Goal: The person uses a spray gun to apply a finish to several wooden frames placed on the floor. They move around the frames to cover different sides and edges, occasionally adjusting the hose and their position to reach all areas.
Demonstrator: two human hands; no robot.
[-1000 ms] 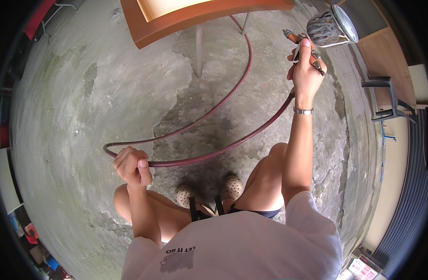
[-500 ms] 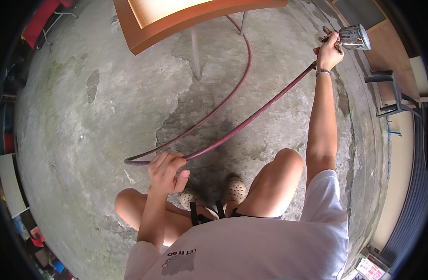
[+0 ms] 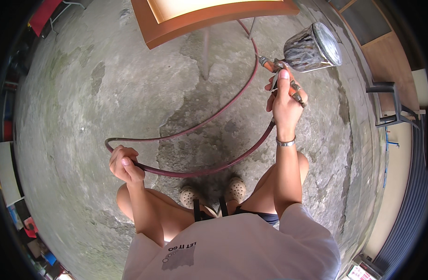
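Observation:
My right hand (image 3: 288, 105) is wrapped round the handle of an orange spray gun (image 3: 270, 65), with a paint-streaked metal cup (image 3: 305, 49) on its far right side. From the gun's handle a dark red air hose (image 3: 209, 172) sags in a curve toward my left. My left hand (image 3: 126, 164) is closed round that hose over my left knee. Beyond the hand the hose loops back and runs away under a brown-framed panel (image 3: 214, 25) at the far edge, which has a pale, bright face and stands on thin legs.
Stained concrete floor (image 3: 74, 154) surrounds my feet in beige clogs (image 3: 235, 189). A dark plastic chair (image 3: 396, 102) stands at the right beside a wooden cabinet (image 3: 386, 60). At the left rim are a red table (image 3: 43, 16) and a white board (image 3: 8, 172).
My right hand has drawn the spray gun back toward me and leftward. My left hand has moved left and closed round the hose, which now sags lower between my hands.

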